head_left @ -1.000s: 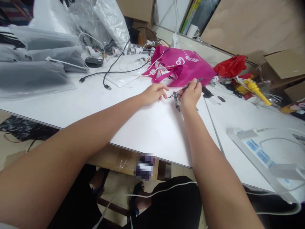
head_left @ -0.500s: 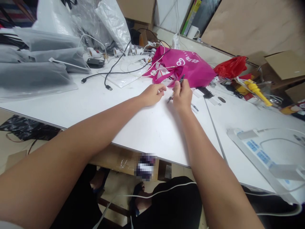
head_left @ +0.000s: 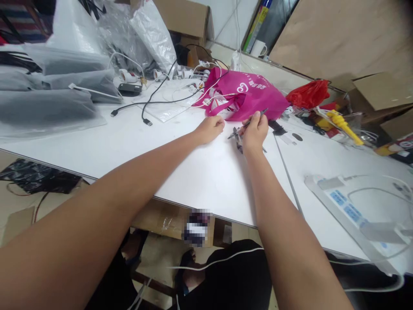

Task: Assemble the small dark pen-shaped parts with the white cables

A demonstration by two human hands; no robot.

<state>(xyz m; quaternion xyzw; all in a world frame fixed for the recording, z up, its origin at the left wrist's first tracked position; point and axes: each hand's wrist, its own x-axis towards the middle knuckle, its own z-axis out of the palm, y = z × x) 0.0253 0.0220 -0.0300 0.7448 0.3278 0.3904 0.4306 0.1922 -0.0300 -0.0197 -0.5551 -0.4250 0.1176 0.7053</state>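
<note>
My right hand (head_left: 256, 132) is closed around a slim dark pen (head_left: 263, 112), whose end sticks out above the fingers. Close against that hand, on its left side, are more thin dark and clear pens (head_left: 238, 140); I cannot tell whether they are gripped or lie on the table. My left hand (head_left: 210, 129) rests on the white table (head_left: 206, 172) with its fingers curled in, and nothing shows in it. Just behind both hands lies a pink bag (head_left: 258, 92) with its mouth towards me and white and red packets inside.
Black USB cables (head_left: 146, 121) and a flat clear packet (head_left: 167, 113) lie at the left, beside grey plastic pouches (head_left: 48, 107). A red bag (head_left: 308, 94) and a yellow tool-like object (head_left: 345, 127) are back right. A white plastic tray (head_left: 325, 202) lies on the right.
My right hand has moved a little right and down, and the pen in it has tilted. Dark pens now show beside it. My left fingers have curled in.
</note>
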